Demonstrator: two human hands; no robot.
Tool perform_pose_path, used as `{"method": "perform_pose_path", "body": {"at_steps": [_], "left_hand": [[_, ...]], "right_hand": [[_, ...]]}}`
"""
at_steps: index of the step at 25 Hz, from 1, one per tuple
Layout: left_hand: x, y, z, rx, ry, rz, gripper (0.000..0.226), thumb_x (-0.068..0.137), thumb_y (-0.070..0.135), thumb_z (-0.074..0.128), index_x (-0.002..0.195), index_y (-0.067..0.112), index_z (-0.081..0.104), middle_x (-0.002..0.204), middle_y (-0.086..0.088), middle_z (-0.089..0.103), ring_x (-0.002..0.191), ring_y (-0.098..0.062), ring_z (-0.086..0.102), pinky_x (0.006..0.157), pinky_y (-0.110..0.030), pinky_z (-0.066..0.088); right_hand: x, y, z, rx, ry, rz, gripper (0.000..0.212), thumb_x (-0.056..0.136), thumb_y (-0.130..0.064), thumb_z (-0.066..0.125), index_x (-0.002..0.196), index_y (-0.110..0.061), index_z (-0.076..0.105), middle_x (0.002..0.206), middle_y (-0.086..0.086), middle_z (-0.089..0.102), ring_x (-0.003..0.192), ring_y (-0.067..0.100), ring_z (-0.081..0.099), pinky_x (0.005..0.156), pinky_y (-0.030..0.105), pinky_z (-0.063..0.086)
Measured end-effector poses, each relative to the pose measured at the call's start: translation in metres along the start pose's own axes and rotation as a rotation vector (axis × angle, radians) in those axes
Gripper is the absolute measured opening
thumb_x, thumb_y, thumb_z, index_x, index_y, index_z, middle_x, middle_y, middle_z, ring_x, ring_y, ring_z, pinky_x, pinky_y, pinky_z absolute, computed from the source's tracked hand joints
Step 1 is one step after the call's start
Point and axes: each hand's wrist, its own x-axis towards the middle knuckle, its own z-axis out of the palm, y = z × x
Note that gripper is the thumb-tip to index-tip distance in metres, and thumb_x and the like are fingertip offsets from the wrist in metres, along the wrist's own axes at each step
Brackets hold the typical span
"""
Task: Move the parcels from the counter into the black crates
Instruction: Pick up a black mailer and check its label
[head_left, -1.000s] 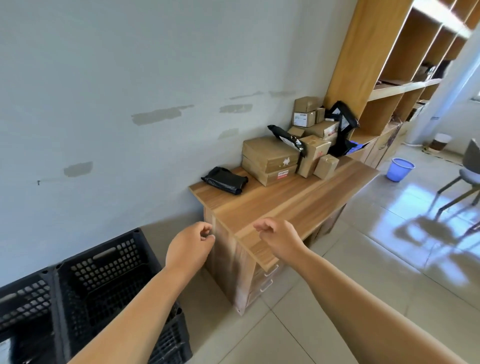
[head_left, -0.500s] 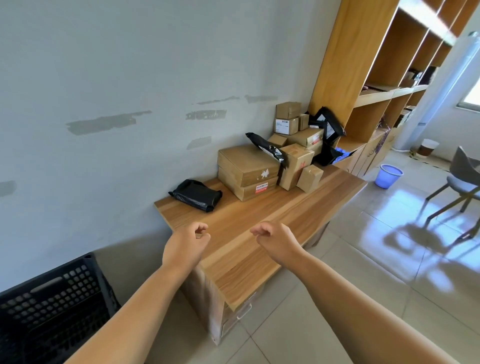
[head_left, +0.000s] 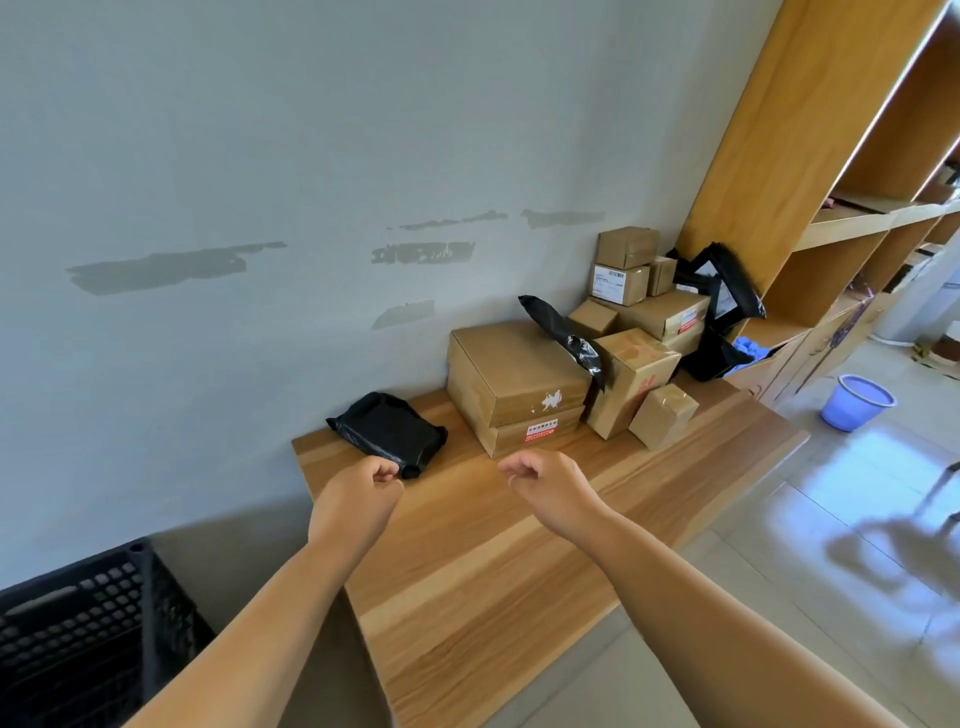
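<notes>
Both hands hover over the wooden counter (head_left: 519, 561), fingers loosely curled and holding nothing. The left hand (head_left: 356, 496) sits just short of a black bagged parcel (head_left: 387, 431); beyond the right hand (head_left: 553, 486) stand stacked cardboard parcels (head_left: 514, 382). A black crate (head_left: 78, 634) sits below, left of the left forearm.

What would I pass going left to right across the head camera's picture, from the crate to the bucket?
Black crate → black bagged parcel → two stacked flat boxes → small tilted box → blue bucket.
</notes>
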Motion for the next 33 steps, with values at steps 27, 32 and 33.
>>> {"method": "perform_pose_path", "body": {"at_steps": [27, 32, 33], "left_hand": [[0.183, -0.012, 0.142, 0.051, 0.209, -0.742, 0.043, 0.094, 0.023, 0.049, 0.136, 0.024, 0.047, 0.130, 0.008, 0.058, 0.100, -0.011, 0.061, 0.079, -0.029, 0.053], [0.226, -0.042, 0.149, 0.021, 0.178, -0.714, 0.035, 0.092, 0.017, 0.049, 0.127, 0.020, 0.053, 0.116, 0.002, 0.063, 0.090, -0.016, 0.061, 0.070, -0.031, 0.051], [0.233, -0.047, 0.151, 0.011, 0.179, -0.701, 0.033, 0.092, 0.017, 0.050, 0.124, 0.020, 0.053, 0.114, 0.001, 0.062, 0.091, -0.017, 0.060, 0.070, -0.032, 0.050]], "right_hand": [[0.341, 0.053, 0.075, -0.107, -0.693, -0.251, 0.039, 0.095, -0.014, 0.047, 0.132, -0.025, 0.052, 0.139, -0.004, 0.048, 0.120, 0.008, 0.047, 0.077, 0.017, 0.040], [0.372, 0.047, 0.117, -0.089, -0.653, -0.258, 0.048, 0.095, -0.007, 0.047, 0.141, -0.018, 0.041, 0.150, -0.002, 0.035, 0.134, 0.011, 0.036, 0.096, 0.016, 0.029], [0.377, 0.048, 0.124, -0.098, -0.654, -0.258, 0.049, 0.095, -0.006, 0.047, 0.143, -0.017, 0.040, 0.153, -0.002, 0.030, 0.139, 0.013, 0.030, 0.098, 0.017, 0.026]]}}
